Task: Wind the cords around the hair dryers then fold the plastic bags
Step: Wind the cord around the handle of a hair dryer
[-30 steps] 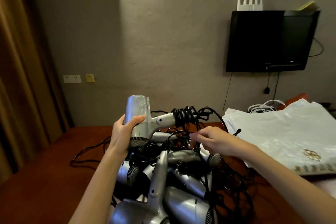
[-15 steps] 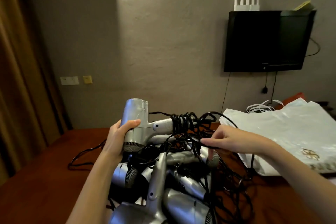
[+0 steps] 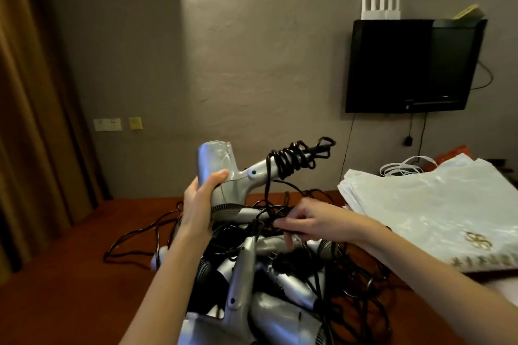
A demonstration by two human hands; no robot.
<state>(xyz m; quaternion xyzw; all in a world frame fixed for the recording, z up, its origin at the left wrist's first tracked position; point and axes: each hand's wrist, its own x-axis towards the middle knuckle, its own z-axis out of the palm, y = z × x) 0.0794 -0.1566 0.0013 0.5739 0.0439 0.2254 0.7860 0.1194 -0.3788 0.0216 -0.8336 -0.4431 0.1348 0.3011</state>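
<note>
Head cam was looking down over a reddish-brown wooden tabletop with a messy heap of silver hair dryers at about 6 o'clock, black cords going everywhere.

Left hand had its grip wrapped around the barrel of one silver plastic hair dryer, lifted above the heap, thumb on the near side. Its handle stuck out toward 2 o'clock, and a black power cord was already coiled around that handle in rough loops, with a strand hanging down from the coil toward the pile.

Right hand sat just at 4 o'clock of the raised dryer, low over the heap, fingers curled and pinching a black cord strand. Couldn't tell for sure if it was the same cord as the coiled one, too much tangle there.

Over at 3 o'clock a stack of white crinkly plastic bags with a gold logo lay flat on the tabletop, untouched. A black wall-mounted TV hung at 1 o'clock, brown curtains at 9.
</note>
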